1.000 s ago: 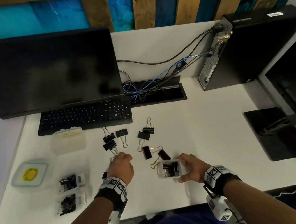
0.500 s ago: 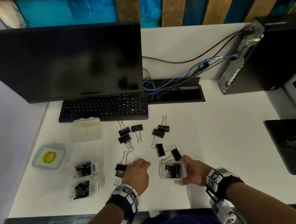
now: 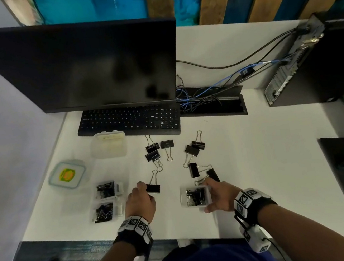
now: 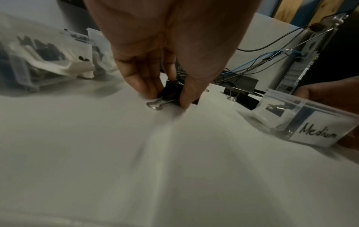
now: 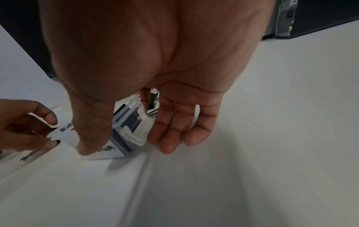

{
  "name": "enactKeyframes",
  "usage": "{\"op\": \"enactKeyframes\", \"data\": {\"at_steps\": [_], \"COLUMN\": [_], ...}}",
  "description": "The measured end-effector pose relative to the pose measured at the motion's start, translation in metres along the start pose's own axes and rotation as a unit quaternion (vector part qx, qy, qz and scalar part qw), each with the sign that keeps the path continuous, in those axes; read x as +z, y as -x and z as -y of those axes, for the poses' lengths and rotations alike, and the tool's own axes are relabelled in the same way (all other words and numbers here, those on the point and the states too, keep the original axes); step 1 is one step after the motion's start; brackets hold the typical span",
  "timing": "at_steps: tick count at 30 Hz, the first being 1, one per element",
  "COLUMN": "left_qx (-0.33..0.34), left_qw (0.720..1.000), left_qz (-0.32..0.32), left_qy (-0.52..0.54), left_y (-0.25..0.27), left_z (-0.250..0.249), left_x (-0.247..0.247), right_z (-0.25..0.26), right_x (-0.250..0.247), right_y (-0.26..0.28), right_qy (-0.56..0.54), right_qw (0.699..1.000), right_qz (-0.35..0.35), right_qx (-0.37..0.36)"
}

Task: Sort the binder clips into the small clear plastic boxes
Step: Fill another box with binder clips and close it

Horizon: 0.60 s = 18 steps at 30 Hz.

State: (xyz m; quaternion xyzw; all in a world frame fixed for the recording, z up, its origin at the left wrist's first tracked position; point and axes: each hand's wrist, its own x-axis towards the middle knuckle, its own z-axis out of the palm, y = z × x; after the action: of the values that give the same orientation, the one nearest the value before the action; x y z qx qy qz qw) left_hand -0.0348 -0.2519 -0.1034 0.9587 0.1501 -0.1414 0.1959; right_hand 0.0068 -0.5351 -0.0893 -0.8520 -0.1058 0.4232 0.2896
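Left hand (image 4: 165, 64) pinching binder clip (image 4: 174, 96), right hand (image 5: 139, 79) gripping clear box (image 4: 303, 121) labelled "Medium"

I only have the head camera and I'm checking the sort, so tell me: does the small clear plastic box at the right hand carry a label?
Observer: Yes. The left wrist view shows a white label, handwritten "Medium", on the small clear plastic box.
Operator: How does the right hand hold it?
Observer: In the right wrist view, the right hand has its thumb on the labelled face and its fingers along the opposite side.
Operator: Is the left hand's clip lifted?
Observer: Seemingly not. The left hand pinches the black binder clip by its body, and the clip's silver wire handle appears to rest on the white table.
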Motion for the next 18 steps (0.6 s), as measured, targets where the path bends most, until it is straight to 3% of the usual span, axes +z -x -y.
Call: {"op": "enactKeyframes", "data": {"at_steps": [6, 10, 14, 18], "left_qx": [0.036, 0.121, 0.243, 0.324], "left_qw": [0.998, 0.991, 0.967, 0.944], "left_qz": [-0.006, -0.04, 0.013, 0.064], "left_qy": [0.043, 0.042, 0.07, -0.002], "left_y": [0.015, 0.023, 0.023, 0.019], "left_z": [-0.01, -0.023, -0.047, -0.067], "left_x": [-0.013, -0.019, -0.015, 0.0], "right_z": [-0.001, 0.001, 0.002, 0.003], "right_x": [0.003, 0.006, 0.013, 0.016], "right_y": [-0.004, -0.005, -0.008, -0.009], "right_qy": [-0.022, -0.019, -0.044, -0.057], "right_qw": [1.0, 1.0, 0.999, 0.998], "right_qz": [-0.009, -0.007, 0.0, -0.005], "right_qx": [-0.011, -0.016, -0.011, -0.013]}}
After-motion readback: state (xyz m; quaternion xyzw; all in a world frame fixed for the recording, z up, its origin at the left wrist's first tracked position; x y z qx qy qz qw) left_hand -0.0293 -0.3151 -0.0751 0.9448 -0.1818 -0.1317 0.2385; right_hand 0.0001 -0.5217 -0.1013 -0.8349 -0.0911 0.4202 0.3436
